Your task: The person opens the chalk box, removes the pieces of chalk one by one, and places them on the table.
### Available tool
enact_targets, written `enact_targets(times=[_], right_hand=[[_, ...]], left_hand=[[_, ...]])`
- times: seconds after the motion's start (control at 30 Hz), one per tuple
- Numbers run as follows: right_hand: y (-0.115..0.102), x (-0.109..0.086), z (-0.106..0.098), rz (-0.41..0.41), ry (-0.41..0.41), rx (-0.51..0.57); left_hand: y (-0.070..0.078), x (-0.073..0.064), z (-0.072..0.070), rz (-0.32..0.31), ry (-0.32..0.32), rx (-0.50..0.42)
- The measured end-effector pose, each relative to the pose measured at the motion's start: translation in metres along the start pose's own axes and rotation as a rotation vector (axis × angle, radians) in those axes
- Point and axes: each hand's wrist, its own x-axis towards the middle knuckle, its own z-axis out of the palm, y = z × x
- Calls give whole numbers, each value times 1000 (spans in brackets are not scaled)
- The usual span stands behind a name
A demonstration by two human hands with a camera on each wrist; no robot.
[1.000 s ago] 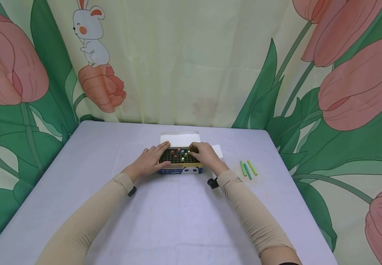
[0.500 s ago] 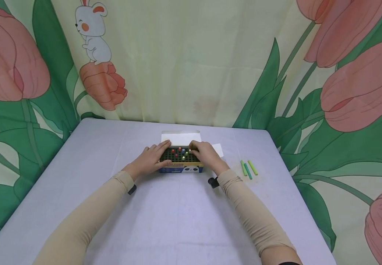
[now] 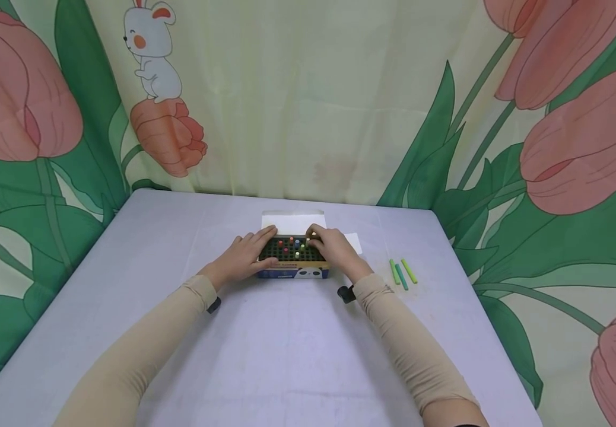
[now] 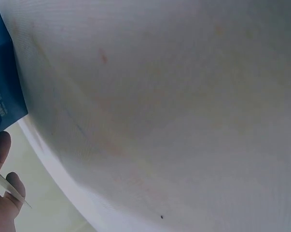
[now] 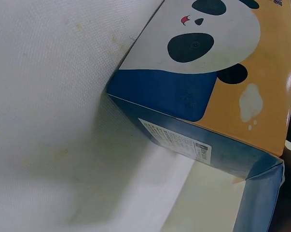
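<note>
A box (image 3: 292, 271) with a panda on its front stands upright at the middle of the table, its white lid flap (image 3: 293, 222) folded back. Inside, a black holder with many holes (image 3: 273, 254) carries several coloured chalk sticks (image 3: 286, 249) on end. My left hand (image 3: 241, 255) rests along the box's left side, fingers straight, thumb at the front corner. Over the right end of the holder, my right hand (image 3: 336, 246) has thumb and forefinger together at a pale chalk stick, largely hidden by them. The blue box end (image 4: 5, 82) shows in the left wrist view.
Three green chalk sticks (image 3: 400, 274) lie on the white tablecloth (image 3: 286, 344) to the right of the box. A white side flap (image 3: 353, 242) sticks out behind my right hand. Beyond the table's far edge hangs a tulip-print curtain (image 3: 318, 107).
The head view has shifted slightly. Both hands stay at the box in nearly the same pose, with only a small movement of the right fingers over the holder.
</note>
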Motion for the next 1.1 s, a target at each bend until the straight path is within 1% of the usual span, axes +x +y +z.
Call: enact_targets(times=[0.2,0.47,0.73,1.1], right_hand=[[-1,-1,-3,19,-12,35],[0,-2,-3,43,-16,74],[0,-4,-5,36,-11,117],[3,-1,-6,42,31,140]], left_hand=[[2,-1,-2,-5,1,7],[2,-1,0,-10,4,-7],[1,-1,0,-3,8,2],[1,-1,1,-6,8,3]])
